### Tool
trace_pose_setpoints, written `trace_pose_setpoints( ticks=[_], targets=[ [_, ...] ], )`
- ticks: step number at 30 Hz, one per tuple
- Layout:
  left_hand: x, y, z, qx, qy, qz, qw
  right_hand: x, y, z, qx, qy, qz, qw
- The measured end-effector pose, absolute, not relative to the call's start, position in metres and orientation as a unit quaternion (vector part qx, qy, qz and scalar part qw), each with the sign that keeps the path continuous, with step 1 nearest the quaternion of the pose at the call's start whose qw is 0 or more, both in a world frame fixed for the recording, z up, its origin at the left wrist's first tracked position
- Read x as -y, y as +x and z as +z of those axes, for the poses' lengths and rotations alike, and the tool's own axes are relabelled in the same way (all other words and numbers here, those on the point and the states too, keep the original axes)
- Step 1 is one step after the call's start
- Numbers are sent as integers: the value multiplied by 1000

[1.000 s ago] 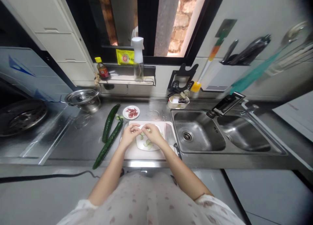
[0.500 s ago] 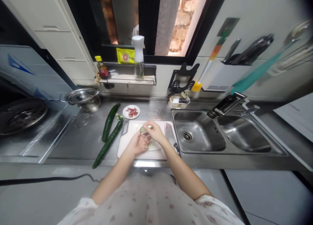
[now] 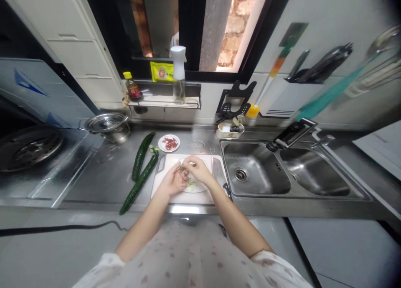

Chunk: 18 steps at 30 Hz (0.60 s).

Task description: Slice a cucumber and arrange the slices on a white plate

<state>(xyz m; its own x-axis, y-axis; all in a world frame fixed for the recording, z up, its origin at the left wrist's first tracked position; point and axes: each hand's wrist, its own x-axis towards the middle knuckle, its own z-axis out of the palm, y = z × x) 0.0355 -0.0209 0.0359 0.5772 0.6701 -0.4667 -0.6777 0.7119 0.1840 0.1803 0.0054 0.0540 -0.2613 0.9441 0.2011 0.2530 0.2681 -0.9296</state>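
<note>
Over a white plate (image 3: pixel 204 188), my left hand (image 3: pixel 174 181) is turned palm up with its fingers curled and its thumb raised against a small cucumber slice. My right hand (image 3: pixel 198 170) comes in from the other side, its fingertips pinched at the same piece, which they mostly hide. Below the hands, a few thin cucumber slices (image 3: pixel 191 185) lie on the plate. The plate rests on a white cutting board (image 3: pixel 159 187). A knife (image 3: pixel 216 167) lies along the board's right side, its black handle towards me.
Two whole cucumbers (image 3: pixel 139 183) lie left of the board, with cut cucumber ends (image 3: pixel 153 148) beside them. Behind the board sits a small plate (image 3: pixel 169 148) of chopped red and white bits. A double sink (image 3: pixel 255 166) is at right, a lidded pot (image 3: pixel 109 127) at back left.
My left hand has shifted slightly left and lower, uncovering more of the slices on the plate. The slice between my fingers has turned and shows less. The view has moved a little.
</note>
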Motion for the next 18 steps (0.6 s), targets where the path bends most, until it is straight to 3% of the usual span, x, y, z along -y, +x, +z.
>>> trace_pose_setpoints(
  ticks=[18],
  targets=[
    [16,13,34,-368,186,470,781,-7,182,50,717,-440,371,394]
  ],
)
